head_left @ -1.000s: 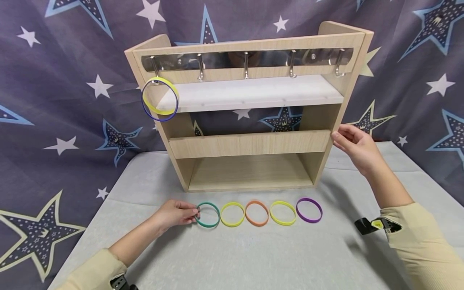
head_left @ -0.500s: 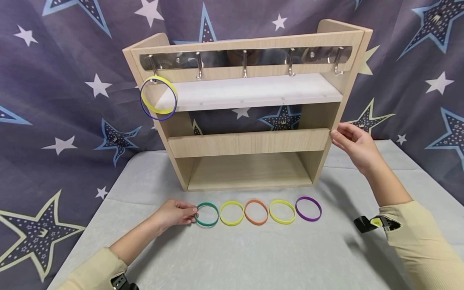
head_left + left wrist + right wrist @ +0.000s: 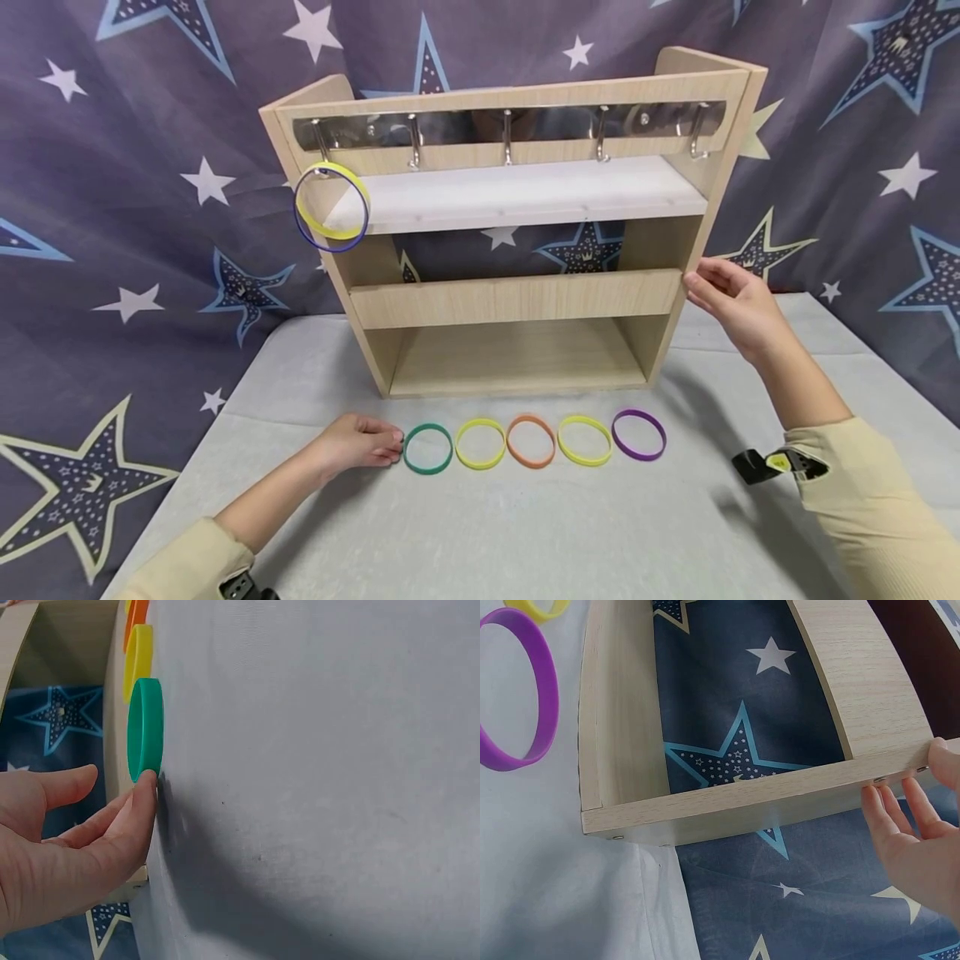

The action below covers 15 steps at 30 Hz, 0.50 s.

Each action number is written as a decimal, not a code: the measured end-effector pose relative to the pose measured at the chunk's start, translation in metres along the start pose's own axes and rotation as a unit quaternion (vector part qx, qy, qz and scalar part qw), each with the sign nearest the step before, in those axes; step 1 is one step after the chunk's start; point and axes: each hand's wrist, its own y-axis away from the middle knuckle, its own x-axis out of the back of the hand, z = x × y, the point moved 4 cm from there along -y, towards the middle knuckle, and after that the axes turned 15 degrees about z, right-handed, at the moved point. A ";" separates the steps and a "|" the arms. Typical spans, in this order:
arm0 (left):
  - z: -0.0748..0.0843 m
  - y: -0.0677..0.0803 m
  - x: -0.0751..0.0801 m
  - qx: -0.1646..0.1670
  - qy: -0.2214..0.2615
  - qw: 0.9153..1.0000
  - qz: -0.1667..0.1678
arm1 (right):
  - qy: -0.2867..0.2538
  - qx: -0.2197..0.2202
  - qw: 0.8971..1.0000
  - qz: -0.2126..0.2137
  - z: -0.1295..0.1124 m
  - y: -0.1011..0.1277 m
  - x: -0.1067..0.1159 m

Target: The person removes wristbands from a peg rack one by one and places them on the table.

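Resting on the grey table (image 3: 525,533), the left hand (image 3: 352,443) keeps its fingers loosely straight, one fingertip (image 3: 145,780) touching the green band (image 3: 428,448) (leftmost of five in a row). Right hand (image 3: 738,308), fingers relaxed, touches the wooden rack (image 3: 517,296); two bands hang on one of five hooks.

sleeves: cream ribbed knit, both arms | left hand (image 3: 358,443): bare | right hand (image 3: 738,307): bare | wrists: black strapped devices, right with yellow marking
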 end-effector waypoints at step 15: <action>0.022 0.003 0.019 -0.054 -0.046 0.997 0.002 | 0.000 0.002 1.000 0.003 0.000 0.002 0.000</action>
